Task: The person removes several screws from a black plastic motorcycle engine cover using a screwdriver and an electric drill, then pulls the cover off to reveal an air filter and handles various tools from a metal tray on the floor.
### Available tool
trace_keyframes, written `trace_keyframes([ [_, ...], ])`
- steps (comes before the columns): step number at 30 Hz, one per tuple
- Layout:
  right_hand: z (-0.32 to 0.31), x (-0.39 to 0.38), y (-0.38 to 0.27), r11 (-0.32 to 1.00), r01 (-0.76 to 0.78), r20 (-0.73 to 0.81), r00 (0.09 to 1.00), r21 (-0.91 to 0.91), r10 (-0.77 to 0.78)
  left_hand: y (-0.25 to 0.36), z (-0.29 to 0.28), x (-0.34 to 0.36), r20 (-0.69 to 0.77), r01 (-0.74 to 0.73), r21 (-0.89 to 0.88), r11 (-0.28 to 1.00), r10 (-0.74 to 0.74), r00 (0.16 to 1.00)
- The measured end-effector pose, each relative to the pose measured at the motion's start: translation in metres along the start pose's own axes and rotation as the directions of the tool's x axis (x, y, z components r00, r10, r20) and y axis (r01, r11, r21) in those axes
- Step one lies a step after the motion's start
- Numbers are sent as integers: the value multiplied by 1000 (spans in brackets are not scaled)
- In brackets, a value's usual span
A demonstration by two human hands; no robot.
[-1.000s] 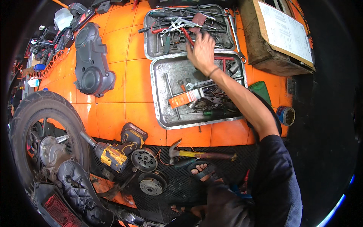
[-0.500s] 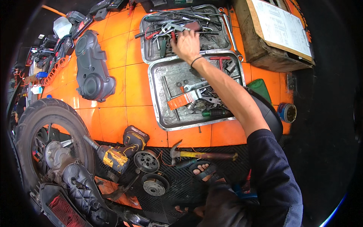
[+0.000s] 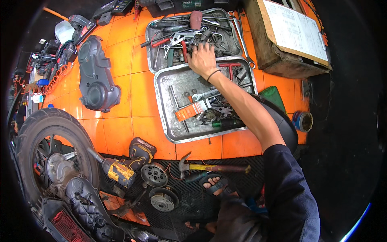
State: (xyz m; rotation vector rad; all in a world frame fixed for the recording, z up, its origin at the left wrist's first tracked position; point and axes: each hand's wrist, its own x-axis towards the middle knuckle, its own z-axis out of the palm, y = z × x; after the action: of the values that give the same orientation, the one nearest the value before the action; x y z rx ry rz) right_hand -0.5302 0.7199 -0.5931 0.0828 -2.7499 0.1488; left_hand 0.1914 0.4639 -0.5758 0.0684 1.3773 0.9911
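Note:
My right hand [image 3: 202, 60] reaches over the near side of the far metal tray [image 3: 154, 65], fingers spread and fingertips among the tools. Beside the fingers lie a red coiled piece [image 3: 184, 50], a dark socket-like piece [image 3: 206, 34] and a silver tool [image 3: 177, 38]. Farther back in that tray rests a reddish-brown piece [image 3: 196, 19]. Beneath my wrist and forearm is the near metal tray [image 3: 165, 131], with a red T-handle [image 3: 230, 66], an open-ended wrench [image 3: 204, 94], an orange strip [image 3: 189, 111], pliers [image 3: 221, 110] and a green-handled screwdriver [image 3: 225, 122]. My left hand is out of view.
A dark engine cover [image 3: 96, 76] lies on orange tiles at left. Nearer are a wheel [image 3: 26, 135], a yellow-black impact driver [image 3: 121, 171], round metal parts [image 3: 154, 174] and a claw hammer [image 3: 213, 167]. A box with papers [image 3: 296, 30] stands at far right.
My right hand has drawn back toward the near edge of the far tray. The reddish-brown piece, earlier at my fingertips, now lies farther back, turned and uncovered.

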Motion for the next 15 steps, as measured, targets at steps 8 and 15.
trace_keyframes([
  [8, -2, 41, 54, 992, 106, 39, 994, -65, -103, 1, 4, -15, -15, 3, -22, 1000, -3, 1000],
  [15, 5, 38, 96, 984, 147, 0, 989, -105, -147, 2, 13, -14, -47, 2, -69, 998, -5, 999],
])
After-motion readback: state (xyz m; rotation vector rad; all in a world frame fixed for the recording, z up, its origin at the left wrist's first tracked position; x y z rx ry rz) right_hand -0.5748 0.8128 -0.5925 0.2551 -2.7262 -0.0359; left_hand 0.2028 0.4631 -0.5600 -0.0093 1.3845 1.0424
